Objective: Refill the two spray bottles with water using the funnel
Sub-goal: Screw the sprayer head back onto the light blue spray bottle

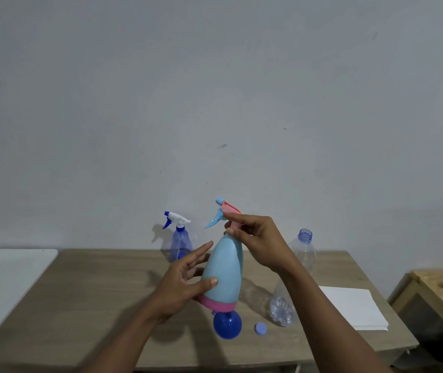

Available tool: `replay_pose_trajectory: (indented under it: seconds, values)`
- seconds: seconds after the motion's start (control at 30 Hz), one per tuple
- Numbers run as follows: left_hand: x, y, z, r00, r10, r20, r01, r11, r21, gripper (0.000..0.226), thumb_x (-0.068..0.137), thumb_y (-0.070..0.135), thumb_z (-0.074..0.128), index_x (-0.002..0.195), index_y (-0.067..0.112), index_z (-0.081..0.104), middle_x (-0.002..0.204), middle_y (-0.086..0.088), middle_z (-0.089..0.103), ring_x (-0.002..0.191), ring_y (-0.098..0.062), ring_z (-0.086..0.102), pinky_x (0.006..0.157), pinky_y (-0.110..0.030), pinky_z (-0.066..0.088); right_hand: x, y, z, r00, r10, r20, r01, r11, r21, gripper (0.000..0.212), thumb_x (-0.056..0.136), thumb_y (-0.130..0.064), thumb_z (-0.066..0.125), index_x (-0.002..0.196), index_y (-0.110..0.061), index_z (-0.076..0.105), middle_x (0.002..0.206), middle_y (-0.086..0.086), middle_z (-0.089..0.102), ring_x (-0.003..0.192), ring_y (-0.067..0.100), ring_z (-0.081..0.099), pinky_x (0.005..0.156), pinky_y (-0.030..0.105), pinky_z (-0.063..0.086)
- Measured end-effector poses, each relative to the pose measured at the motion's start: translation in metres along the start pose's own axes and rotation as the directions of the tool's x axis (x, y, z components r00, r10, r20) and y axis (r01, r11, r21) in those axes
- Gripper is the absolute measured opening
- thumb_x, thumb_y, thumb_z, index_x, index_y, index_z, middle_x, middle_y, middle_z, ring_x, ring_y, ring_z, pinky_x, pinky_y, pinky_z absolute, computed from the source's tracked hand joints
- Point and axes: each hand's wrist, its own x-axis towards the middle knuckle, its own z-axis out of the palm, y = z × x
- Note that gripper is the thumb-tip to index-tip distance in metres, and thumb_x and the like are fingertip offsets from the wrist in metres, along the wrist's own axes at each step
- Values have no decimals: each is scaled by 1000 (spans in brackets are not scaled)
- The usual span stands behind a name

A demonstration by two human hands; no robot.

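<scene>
While the pale blue spray bottle [224, 273], an opaque plastic teardrop body with a pink band at its base and a pink-and-blue trigger head, was held above the wooden table [93, 305], its long axis ran near upright, with the head leaning slightly to the right.

- Left hand [185, 284]: low on the body. The thumb lay across the front just above the pink band and the fingers were spread loosely round the far side, a cradling hold rather than a tight one.
- Right hand [258, 243]: the nearer to the neck. Thumb and forefinger pinched the pink collar directly under the trigger head, and the other fingers were relaxed.
- Judgement: the head appeared still seated. Unscrewing it would turn about that long axis, the right hand twisting and the left steadying.
- Dark blue plastic funnel [227, 325]: on the table just below the held bottle's base. Which way it lay could not be told.
- Transparent blue spray bottle [180, 243] with a white-and-blue trigger: upright at the back of the table, beyond the left fingers, trigger head on.
- Clear plastic water bottle [293, 278]: uncapped, behind the right forearm.
- Small round blue cap [261, 328]: on the table beside the funnel.
- Folded white paper towel [349, 308]: at the right end of the table.
</scene>
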Motion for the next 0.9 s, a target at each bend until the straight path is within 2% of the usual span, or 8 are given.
replay_pose_trajectory:
  seconds: [0.1, 0.17, 0.3, 0.37, 0.43, 0.67, 0.8, 0.9]
  values:
    - [-1, 3, -2, 998, -19, 62, 19, 1000, 7, 81, 70, 33, 86, 140, 45, 48, 140, 4, 58, 125, -22, 58, 86, -40, 59, 1, -7, -4, 999, 3, 42, -7, 995, 104, 34, 91, -7, 71, 120, -24, 72, 109, 3, 76, 107, 27, 70, 99, 36, 55]
    - [0, 3, -3, 991, -56, 125, 59, 998, -23, 85, 72, 28, 87, 143, 43, 44, 142, 5, 56, 127, -22, 57, 89, -48, 58, 2, -9, -5, 997, 0, 76, -8, 995, 103, 35, 91, -5, 70, 123, -19, 72, 110, 7, 75, 108, 29, 70, 99, 36, 55]
    - [0, 4, -4, 984, -90, 151, 102, 992, -75, 88, 70, 22, 89, 143, 43, 45, 143, 1, 54, 127, -27, 58, 94, -58, 54, 2, -9, -8, 992, 41, 116, -55, 991, 123, 36, 94, -4, 65, 129, -14, 68, 116, 11, 73, 111, 28, 69, 99, 38, 55]
    - [0, 2, -5, 985, -78, 153, 90, 993, -72, 88, 71, 22, 89, 143, 43, 45, 145, 0, 53, 127, -27, 58, 96, -60, 52, 1, -11, -12, 976, 75, 203, -104, 985, 138, 39, 97, -3, 60, 134, -17, 64, 123, 9, 71, 120, 27, 65, 103, 40, 53]
    - [0, 2, -6, 986, -72, 152, 82, 995, -61, 87, 71, 22, 89, 143, 42, 45, 145, 0, 53, 127, -28, 58, 96, -59, 53, 1, -11, -16, 960, 80, 269, -117, 985, 125, 45, 98, 0, 58, 139, -17, 59, 130, 7, 68, 125, 22, 62, 106, 36, 50]
    - [-1, 4, -5, 999, -21, 50, 20, 1000, 17, 84, 66, 23, 92, 137, 45, 53, 138, 12, 60, 117, -23, 65, 93, -48, 57, -1, -5, -8, 986, 69, 150, -82, 994, 79, 45, 93, 1, 65, 133, -19, 64, 128, 2, 70, 121, 25, 64, 106, 35, 51]
    - [-3, 2, 1, 1000, -27, 12, 27, 999, 18, 84, 68, 23, 91, 139, 42, 51, 136, 16, 60, 117, -22, 65, 91, -46, 58, -2, -4, 1, 994, 66, 89, -72, 995, 67, 45, 92, 0, 67, 129, -26, 66, 121, 2, 73, 115, 19, 68, 105, 37, 51]
    - [-3, 1, 4, 998, -69, 6, 70, 996, -52, 82, 70, 16, 89, 138, 39, 51, 133, 14, 63, 116, -21, 66, 86, -42, 60, -7, -2, 10, 999, 38, -5, -37, 988, 147, 52, 93, -5, 67, 135, -33, 52, 113, 7, 75, 107, 20, 71, 96, 34, 57]
